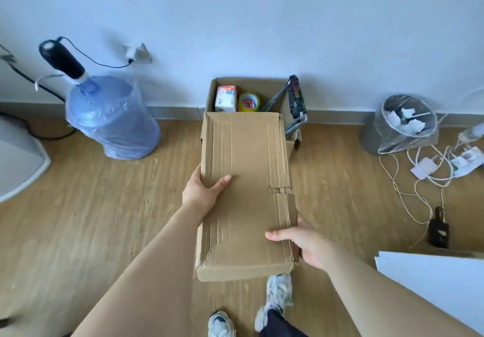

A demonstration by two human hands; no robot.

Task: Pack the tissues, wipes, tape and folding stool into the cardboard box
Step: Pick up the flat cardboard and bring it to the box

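Holding a flat cardboard sheet [246, 192] above the wooden floor [78, 205], with both hands clamped on it. Left hand [203, 190] gripping the left edge, thumb laid on top. Right hand [301, 240] gripping the right edge near the closer corner, thumb likewise on top.

Beyond the far end of the sheet, against the wall, an open cardboard box [262, 85], near part hidden behind the sheet. Inside at the left, an upright white tissue pack [225, 98]; just beside it, a yellow tape roll [248, 102]; at the right, a folded stool [297, 101] leaning over the rim and sticking out.

Well left of the box, a large water bottle [112, 116] with a pump on top. Well right, a lined bin [403, 124] and tangled cables [432, 169]. Below the sheet, sneakers [279, 292].
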